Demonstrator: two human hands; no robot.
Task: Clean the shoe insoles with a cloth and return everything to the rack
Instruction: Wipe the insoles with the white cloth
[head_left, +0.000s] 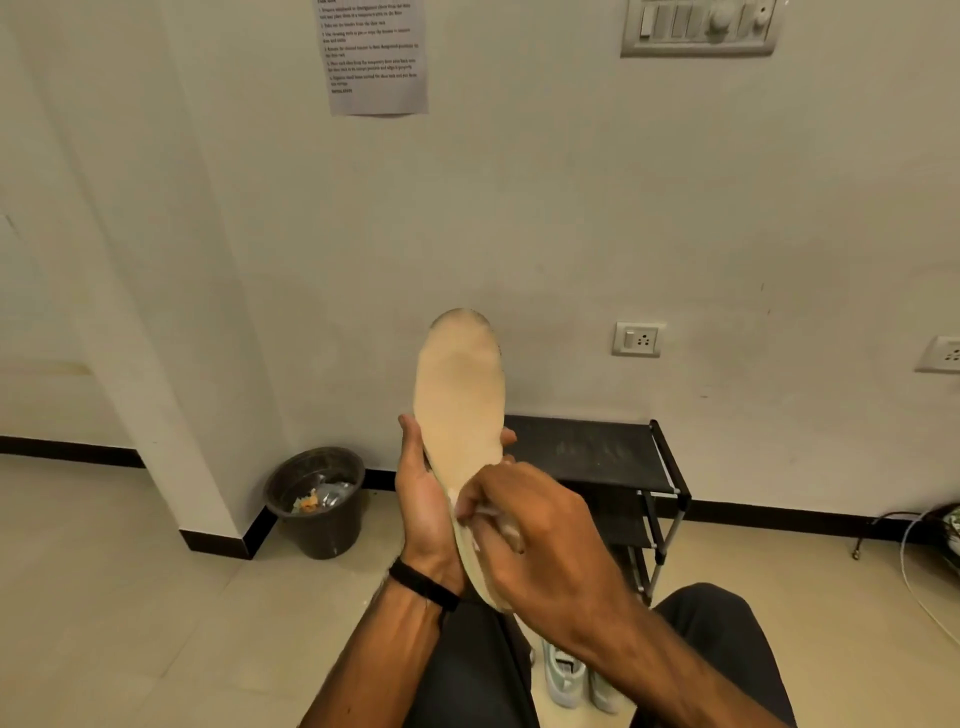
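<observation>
Right hand (524, 525) on upright insole (460, 395)

a home room corner: shoe rack (597, 452), waste bin (318, 499), tiled floor (130, 597), wall sockets (638, 339)

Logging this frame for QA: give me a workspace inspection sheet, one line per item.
Surface: beige tiled floor; rack's top shelf bare where visible.
Job's things: insole held upright; white cloth pressed on its lower part; black shoe rack against wall; pale shoes on floor between the knees.
Clutter: dark bin holding rubbish.
Grippers: left hand grips insole from its left edge; right hand, fingers curled round cloth.
Cables: white cord on floor at right.
Surroundings: printed sheet, switch panel, wall socket.
</observation>
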